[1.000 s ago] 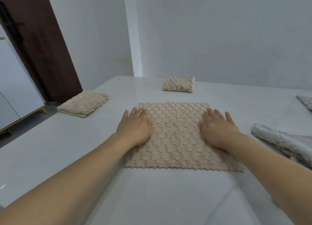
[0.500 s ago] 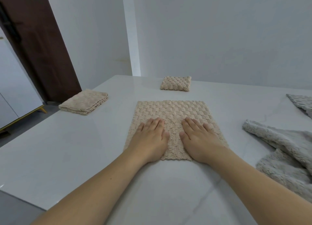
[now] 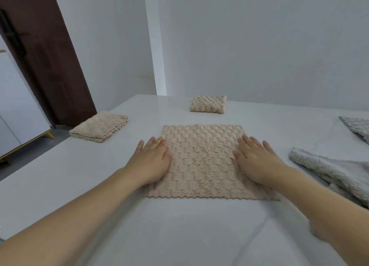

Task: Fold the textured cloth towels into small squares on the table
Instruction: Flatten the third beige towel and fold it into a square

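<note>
The hands lie flat, fingers straight and together, palms down on the beige square waffle-textured cloth towel [image 3: 203, 162] in the middle of the white glossy tabletop [image 3: 60, 186]. The left hand [image 3: 151, 162] presses the towel's left edge, its outer fingers reaching onto the bare tabletop; the right hand [image 3: 253, 162] presses the right edge. Neither grasps anything. Half a second earlier the two hands sat side by side at the towel's near centre, thumbs almost touching; now they have slid apart to opposite edges, much where they lay a second ago. The towel itself stays spread flat, its scalloped near edge facing the person.

A small folded beige towel [image 3: 208, 104] rests farther back, well apart from the spread one. A larger folded beige towel stack [image 3: 99, 126] sits at the left, near the tabletop's edge. Crumpled grey fluffy cloth [image 3: 331, 168] lies at the right, near the right forearm, with another grey piece [image 3: 357, 127] beyond it
</note>
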A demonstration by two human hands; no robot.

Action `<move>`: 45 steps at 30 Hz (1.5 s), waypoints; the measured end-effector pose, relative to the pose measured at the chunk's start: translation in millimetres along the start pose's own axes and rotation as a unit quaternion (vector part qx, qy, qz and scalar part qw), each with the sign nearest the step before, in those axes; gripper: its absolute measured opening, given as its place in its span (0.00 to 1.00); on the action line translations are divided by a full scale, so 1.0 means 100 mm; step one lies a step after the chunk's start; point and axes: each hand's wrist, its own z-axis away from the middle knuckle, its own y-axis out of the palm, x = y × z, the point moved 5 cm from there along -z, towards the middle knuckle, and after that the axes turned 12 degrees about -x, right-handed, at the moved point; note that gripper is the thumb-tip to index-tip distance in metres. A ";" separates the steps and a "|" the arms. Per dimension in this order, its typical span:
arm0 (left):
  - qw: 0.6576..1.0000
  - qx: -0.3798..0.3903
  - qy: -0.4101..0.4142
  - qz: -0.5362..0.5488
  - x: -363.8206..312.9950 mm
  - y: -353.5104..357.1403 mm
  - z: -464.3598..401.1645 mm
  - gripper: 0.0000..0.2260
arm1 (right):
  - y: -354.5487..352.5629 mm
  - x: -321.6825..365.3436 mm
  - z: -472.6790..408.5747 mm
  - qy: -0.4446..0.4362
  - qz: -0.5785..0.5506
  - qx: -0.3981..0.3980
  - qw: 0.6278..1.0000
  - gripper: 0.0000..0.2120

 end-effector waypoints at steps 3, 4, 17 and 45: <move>0.998 -0.048 0.006 0.034 -0.12 -0.09 -0.39 0.25 | -0.11 0.18 -0.36 -0.045 -0.016 -0.031 0.998 0.27; 0.998 -0.053 0.019 0.039 -0.20 -0.09 -0.52 0.25 | -0.11 0.24 -0.48 -0.059 -0.019 -0.029 0.998 0.27; 0.997 -0.035 0.054 0.032 -0.58 0.50 -1.21 0.25 | 0.46 0.27 -1.10 -0.047 -0.014 0.005 0.999 0.27; 0.995 -0.005 0.087 0.041 -0.74 0.39 -0.48 0.25 | 0.37 0.33 -0.47 -0.059 -0.027 0.006 0.998 0.28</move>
